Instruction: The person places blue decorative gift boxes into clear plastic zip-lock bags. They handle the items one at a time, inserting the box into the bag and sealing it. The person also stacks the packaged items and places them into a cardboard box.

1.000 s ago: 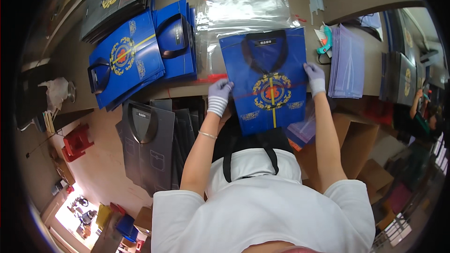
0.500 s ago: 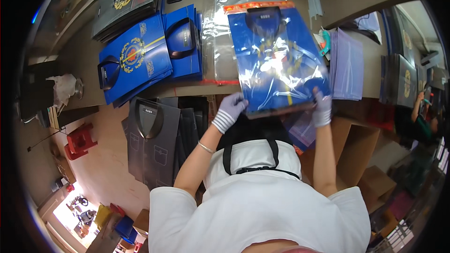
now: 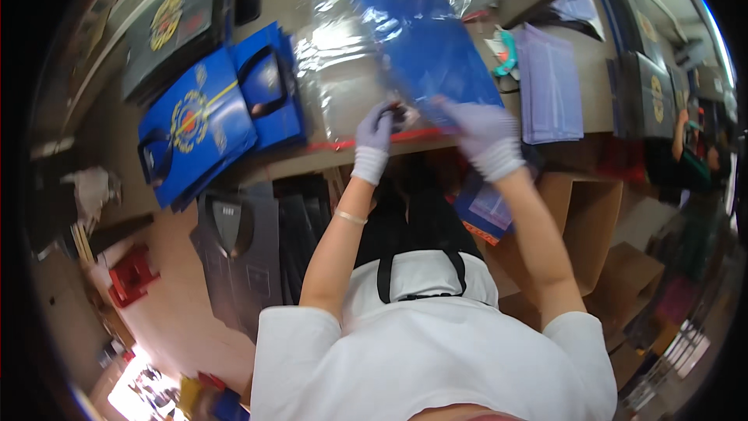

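Observation:
A blue paper bag in a clear plastic sleeve [image 3: 425, 39] lies slanted across the table before me, its plain blue face up. My left hand [image 3: 375, 134], in a pale lilac glove, has its fingers curled near the sleeve's lower left corner; what they pinch is too blurred to make out. My right hand [image 3: 487, 136], gloved alike, is smeared by motion at the sleeve's lower edge, its fingers unclear. Under and left of the bag are flat clear sleeves [image 3: 331, 70] with red-orange edges.
Emblem-printed blue bags [image 3: 199, 117] lie at the left, beside black ones [image 3: 175, 35] and a phone [image 3: 248, 0]. Dark bags [image 3: 238, 253] stand below the table edge. Right are a teal tool [image 3: 506, 54], lilac packs [image 3: 551, 82] and an open cardboard box [image 3: 588, 218].
The sleeved blue bag has been turned from its emblem face to its plain face and lies farther up the table. My hands have drawn closer together at its lower edge. The view has shifted.

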Available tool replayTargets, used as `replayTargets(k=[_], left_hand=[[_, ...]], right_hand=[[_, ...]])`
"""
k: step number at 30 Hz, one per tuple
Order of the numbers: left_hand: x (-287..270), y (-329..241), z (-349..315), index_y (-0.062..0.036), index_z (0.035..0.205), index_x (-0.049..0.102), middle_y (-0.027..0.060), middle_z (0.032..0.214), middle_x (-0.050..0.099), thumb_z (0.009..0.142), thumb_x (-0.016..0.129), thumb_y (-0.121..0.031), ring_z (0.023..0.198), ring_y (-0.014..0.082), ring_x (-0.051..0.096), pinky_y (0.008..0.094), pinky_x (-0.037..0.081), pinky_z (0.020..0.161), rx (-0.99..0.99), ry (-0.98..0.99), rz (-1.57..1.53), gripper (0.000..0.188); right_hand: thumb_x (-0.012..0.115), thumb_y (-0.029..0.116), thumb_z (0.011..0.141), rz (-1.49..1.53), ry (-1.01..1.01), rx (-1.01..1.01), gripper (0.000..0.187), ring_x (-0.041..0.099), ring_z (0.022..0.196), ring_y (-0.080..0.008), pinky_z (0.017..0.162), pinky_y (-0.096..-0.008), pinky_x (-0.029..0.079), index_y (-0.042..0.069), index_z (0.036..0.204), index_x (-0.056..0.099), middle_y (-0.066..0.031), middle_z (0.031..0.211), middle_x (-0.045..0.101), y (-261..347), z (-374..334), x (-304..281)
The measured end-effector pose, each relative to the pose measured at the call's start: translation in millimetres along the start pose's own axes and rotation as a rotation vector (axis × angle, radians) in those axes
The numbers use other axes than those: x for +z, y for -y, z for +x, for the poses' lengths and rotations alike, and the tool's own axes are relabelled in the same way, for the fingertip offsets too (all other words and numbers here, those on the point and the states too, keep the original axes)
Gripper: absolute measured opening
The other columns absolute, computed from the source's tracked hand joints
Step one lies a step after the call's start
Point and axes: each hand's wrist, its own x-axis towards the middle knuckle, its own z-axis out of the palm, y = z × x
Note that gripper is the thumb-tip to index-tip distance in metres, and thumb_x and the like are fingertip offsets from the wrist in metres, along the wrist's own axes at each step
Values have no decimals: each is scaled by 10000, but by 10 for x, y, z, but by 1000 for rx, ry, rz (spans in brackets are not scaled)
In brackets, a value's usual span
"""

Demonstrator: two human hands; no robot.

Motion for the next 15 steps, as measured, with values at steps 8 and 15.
replayTargets(k=[8,15], left_hand=[[-411,246,-254,25,943,589,113,846,616,813,580,-99,756,177,581,285,463,708,9,-184,768,179],[531,19,209,-19,804,580,123,805,553,686,663,-78,769,296,552,353,453,713,517,357,1102,156]], right_hand=[[473,385,851,903,208,1224,400,623,608,-220,545,-329,493,27,747,617,-138,707,632,-1443,-1010,779],[440,663,781,1094,105,1709,685,603,542,-212,536,-296,485,-11,794,561,-126,667,617,-2492,-1729,718]])
